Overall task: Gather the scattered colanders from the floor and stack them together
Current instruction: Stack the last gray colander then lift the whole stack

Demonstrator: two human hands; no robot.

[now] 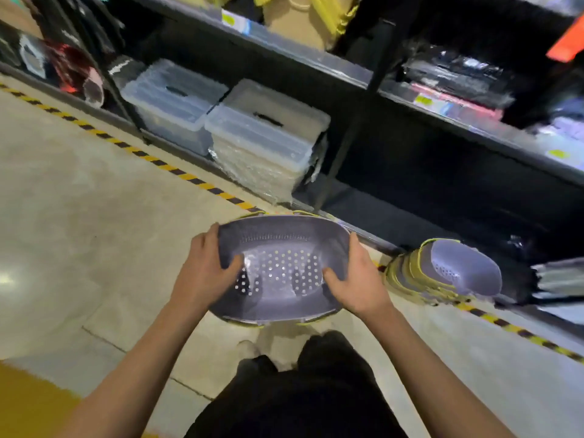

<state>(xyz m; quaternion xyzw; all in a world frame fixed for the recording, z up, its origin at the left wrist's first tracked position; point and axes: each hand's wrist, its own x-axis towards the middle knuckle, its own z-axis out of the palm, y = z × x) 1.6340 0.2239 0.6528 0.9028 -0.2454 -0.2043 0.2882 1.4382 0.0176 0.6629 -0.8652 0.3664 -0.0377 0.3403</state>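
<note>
A grey oval colander (pixel 281 248) with a yellow-green rim and a perforated bottom is held above the floor, its opening facing me. My left hand (pixel 207 270) grips its left rim, thumb inside the bowl. My right hand (pixel 355 279) grips its right rim the same way. More rims show under it, so it may be several nested ones. To the right, a stack of nested grey colanders (pixel 442 273) lies tipped on its side on the floor against the shelf base.
A dark shelving unit (pixel 410 172) runs along the far side, with two clear plastic lidded boxes (pixel 262 134) on its bottom level. Yellow-black hazard tape (pixel 177 170) marks the concrete floor in front of it. My dark-clothed legs (pixel 303 390) are below the colander.
</note>
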